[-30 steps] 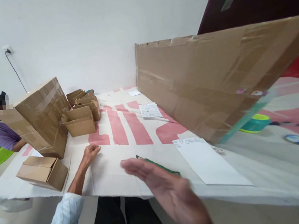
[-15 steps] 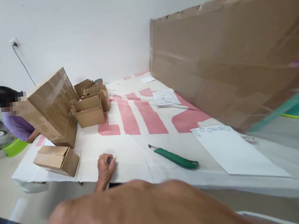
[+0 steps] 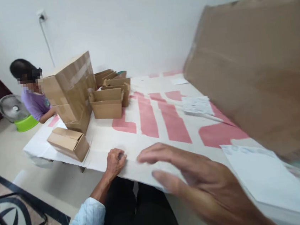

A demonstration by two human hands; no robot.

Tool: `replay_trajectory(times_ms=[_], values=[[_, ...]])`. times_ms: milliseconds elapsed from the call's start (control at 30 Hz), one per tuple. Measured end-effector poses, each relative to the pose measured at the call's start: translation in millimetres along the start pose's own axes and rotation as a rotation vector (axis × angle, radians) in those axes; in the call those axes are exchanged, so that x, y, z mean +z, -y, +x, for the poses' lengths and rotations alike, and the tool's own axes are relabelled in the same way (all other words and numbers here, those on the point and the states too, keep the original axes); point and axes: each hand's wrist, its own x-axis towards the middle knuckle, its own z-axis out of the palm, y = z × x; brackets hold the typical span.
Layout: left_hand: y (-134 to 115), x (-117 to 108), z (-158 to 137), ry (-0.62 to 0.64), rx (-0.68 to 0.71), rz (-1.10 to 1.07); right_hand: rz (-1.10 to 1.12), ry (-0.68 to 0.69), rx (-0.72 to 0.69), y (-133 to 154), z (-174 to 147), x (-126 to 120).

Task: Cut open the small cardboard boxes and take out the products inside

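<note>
My left hand (image 3: 116, 161) rests at the front edge of the cloth-covered table (image 3: 106, 131), its fingers loosely curled and nothing seen in them. In front of me my right hand (image 3: 199, 173) hangs over the table edge, large and a little blurred. Its thumb and fingers are apart, and no object shows between them. The green utility knife from the earlier picture is not visible; the right hand covers that area. Right of this hand lies a white sheet (image 3: 269, 175). A small closed carton (image 3: 68, 142) sits left of my left hand.
A tall taped carton (image 3: 74, 88) stands at left, with open small boxes (image 3: 108, 106) beside it. One large cardboard box (image 3: 258, 72) fills the right. Printed papers (image 3: 197, 105) lie mid-table. Behind the tall carton is a person in a purple shirt (image 3: 35, 103), near a fan (image 3: 14, 108).
My right hand has dropped from close before the camera, and its fingers now show. The view has shifted, so things sit further right. The knife has gone out of sight. My left hand stays put.
</note>
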Motion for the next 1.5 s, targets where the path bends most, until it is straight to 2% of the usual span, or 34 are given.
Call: replay_trajectory(times_ms=[100, 200, 267, 367, 433, 500, 567, 633, 700, 733, 800, 867, 1033, 1067, 1200, 1333, 1500], values=[[-7.1, -3.0, -8.1, -0.03, 0.02, 0.003, -0.547, -0.145, 0.037, -103.3, -38.5, 3.4], [-22.4, -19.0, -22.3, -0.047, 0.07, -0.006, -0.802, -0.096, 0.105, -195.0, -100.9, -1.4], [-35.3, -41.7, -31.6, -0.08, 0.114, 0.004, -0.894, -0.076, 0.179, -230.3, -136.9, -8.1], [-48.6, -97.4, -36.9, -0.243, 0.187, 0.159, -0.957, -0.092, 0.242, -247.7, -168.1, -13.2], [-46.1, -146.2, -32.8, -0.451, 0.17, 0.316, -0.969, -0.12, 0.258, -247.4, -174.6, -11.7], [-31.9, -198.2, -23.4, -0.651, 0.089, 0.44, -0.971, -0.149, 0.259, -245.6, -174.4, -8.5], [-8.7, -246.2, -10.3, -0.776, -0.051, 0.489, -0.977, -0.164, 0.259, -245.1, -171.9, -5.8], [16.9, -283.6, 3.9, -0.833, -0.271, 0.403, -0.984, -0.168, 0.268, -246.3, -169.8, -4.5], [38.3, -306.6, 15.4, -0.787, -0.516, 0.179, -0.994, -0.17, 0.276, -248.1, -169.1, -4.3], [46.0, -312.5, 18.9, -0.75, -0.568, 0.119, -1.0, -0.172, 0.278, -249.1, -169.2, -4.3], [54.3, -313.7, 20.6, -0.686, -0.61, 0.035, -1.013, -0.176, 0.265, -250.6, -170.1, -4.2], [53.6, -302.4, 15.6, -0.647, -0.595, -0.004, -1.026, -0.179, 0.245, -251.7, -171.2, -3.7], [27.1, -240.7, -15.4, -0.463, -0.522, -0.115, -1.019, -0.185, 0.247, -251.8, -173.2, -3.4], [21.1, -227.5, -22.7, -0.389, -0.495, -0.148, -1.015, -0.185, 0.246, -251.6, -173.4, -3.5], [8.4, -189.7, -42.8, 0.1, -0.362, -0.317, -1.012, -0.181, 0.214, -250.2, -173.5, -4.4], [10.1, -170.8, -36.6, 0.29, -0.283, -0.395, -1.011, -0.182, 0.185, -248.2, -172.8, -5.3], [1.4, -148.7, -14.9, 0.416, -0.164, -0.444, -0.995, -0.169, 0.228, -247.1, -174.0, -5.4]])
